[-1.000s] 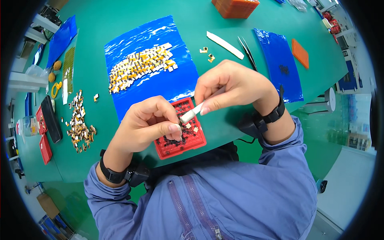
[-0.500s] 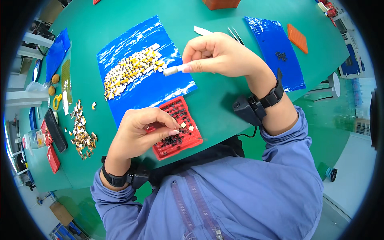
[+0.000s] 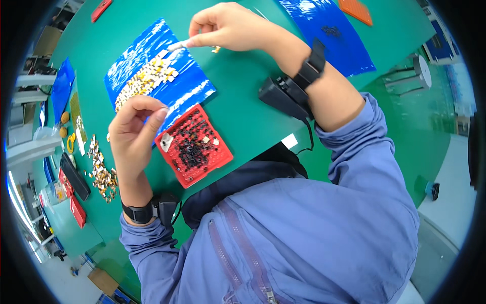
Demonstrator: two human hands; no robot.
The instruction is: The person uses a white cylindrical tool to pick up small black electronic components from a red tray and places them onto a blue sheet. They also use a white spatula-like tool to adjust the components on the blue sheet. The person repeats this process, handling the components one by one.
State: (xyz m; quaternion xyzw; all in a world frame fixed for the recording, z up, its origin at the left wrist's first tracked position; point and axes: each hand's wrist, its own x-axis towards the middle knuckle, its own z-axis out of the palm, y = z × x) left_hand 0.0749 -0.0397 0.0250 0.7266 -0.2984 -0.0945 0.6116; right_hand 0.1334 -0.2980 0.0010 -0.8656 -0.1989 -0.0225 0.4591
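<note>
My right hand (image 3: 228,28) pinches a short pale grey tube (image 3: 177,46) between thumb and finger, over the far edge of a blue glossy sheet (image 3: 195,87). Rows of small white-and-yellow pieces (image 3: 149,77) lie on that sheet below the tube. My left hand (image 3: 134,129) is closed in a pinch above the sheet's near edge, beside a red tray (image 3: 226,157). What its fingertips hold, if anything, is too small to make out. Small black parts (image 3: 192,153) fill much of the tray, along with a few cream squares (image 3: 206,140) and a whitish scrap (image 3: 166,142).
A loose pile of white-and-brown pieces (image 3: 104,177) lies to the left, near a black case (image 3: 74,176) and yellow scissors (image 3: 71,143). At the far right are another blue sheet (image 3: 349,50) with dark bits and an orange tray (image 3: 357,11). A stool (image 3: 421,72) stands beyond the table.
My left hand has lifted from the red tray toward the blue sheet, uncovering the whitish scrap. The right hand has carried the tube farther over the white-and-yellow pieces. The whole view has shifted.
</note>
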